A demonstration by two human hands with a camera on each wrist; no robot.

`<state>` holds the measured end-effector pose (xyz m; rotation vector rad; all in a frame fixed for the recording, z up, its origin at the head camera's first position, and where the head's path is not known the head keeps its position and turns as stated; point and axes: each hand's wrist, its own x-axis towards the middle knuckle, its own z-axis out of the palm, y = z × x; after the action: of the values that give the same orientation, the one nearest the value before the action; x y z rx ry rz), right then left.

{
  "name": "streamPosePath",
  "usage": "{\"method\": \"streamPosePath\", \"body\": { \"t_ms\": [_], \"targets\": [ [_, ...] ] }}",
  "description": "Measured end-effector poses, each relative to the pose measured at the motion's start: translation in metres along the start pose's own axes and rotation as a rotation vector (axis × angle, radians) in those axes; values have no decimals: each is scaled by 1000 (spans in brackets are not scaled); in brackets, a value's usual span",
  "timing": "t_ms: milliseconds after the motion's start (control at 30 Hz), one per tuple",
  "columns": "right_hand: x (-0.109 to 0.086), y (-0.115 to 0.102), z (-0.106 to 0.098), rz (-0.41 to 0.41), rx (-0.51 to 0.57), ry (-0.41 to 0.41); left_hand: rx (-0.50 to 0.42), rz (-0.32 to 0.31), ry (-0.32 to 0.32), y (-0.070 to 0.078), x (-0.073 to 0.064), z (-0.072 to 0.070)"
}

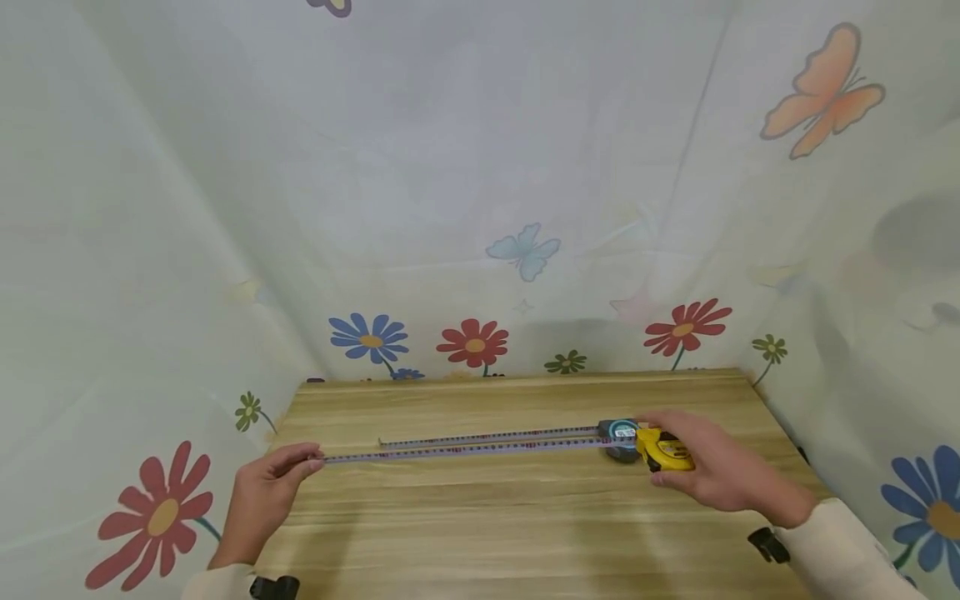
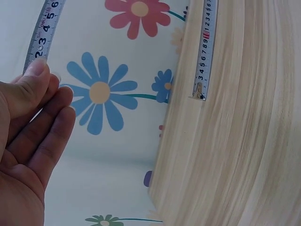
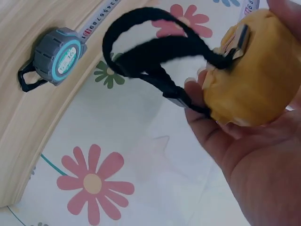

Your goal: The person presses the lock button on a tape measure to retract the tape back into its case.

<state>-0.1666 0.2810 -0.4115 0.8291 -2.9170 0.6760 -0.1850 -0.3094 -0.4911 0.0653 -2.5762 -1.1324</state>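
My right hand [image 1: 712,462] grips a yellow tape measure [image 1: 666,450], with a black wrist strap [image 3: 155,52] looping off its case. From that case a blade [image 1: 480,449] runs leftward above the table. Its far end is pinched between thumb and fingertips of my left hand [image 1: 266,492]; in the left wrist view the numbers just past the thumb [image 2: 35,70] show. A grey and teal tape measure [image 3: 59,56] lies on the table, partly behind the yellow one in the head view. Its own blade [image 2: 204,52] is pulled out leftward, ending in a metal hook [image 2: 200,92].
The wood-grain table [image 1: 450,533] spans the area beneath both hands. White sheeting [image 1: 450,167] printed with flowers and butterflies rises behind it and on both sides. Dark camera mounts [image 1: 768,546] sit at both sleeves.
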Motion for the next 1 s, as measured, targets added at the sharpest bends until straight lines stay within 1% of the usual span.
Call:
{"method": "streamPosePath", "body": {
  "t_ms": [67, 100, 333, 467, 600, 767, 867, 1000],
  "targets": [
    [1, -1, -3, 55, 20, -20, 1, 11, 2, 1, 0, -1],
    [1, -1, -5, 67, 24, -30, 1, 14, 4, 1, 0, -2],
    [8, -3, -17, 88, 20, -57, -7, 13, 0, 7, 0, -8],
    [9, -4, -24, 101, 30, -70, -24, 31, -2, 10, 2, -13],
    [9, -5, -32, 59, 42, -59, -87, 38, -14, 14, 7, -20],
    [9, -6, -40, 0, 55, -36, -186, 14, -26, 20, 11, -29],
    [8, -6, -43, -11, 66, -43, -225, -10, -32, 22, 9, -32],
    [7, -5, -44, -11, 82, -64, -270, -18, -30, 22, 8, -33]
  ]
}}
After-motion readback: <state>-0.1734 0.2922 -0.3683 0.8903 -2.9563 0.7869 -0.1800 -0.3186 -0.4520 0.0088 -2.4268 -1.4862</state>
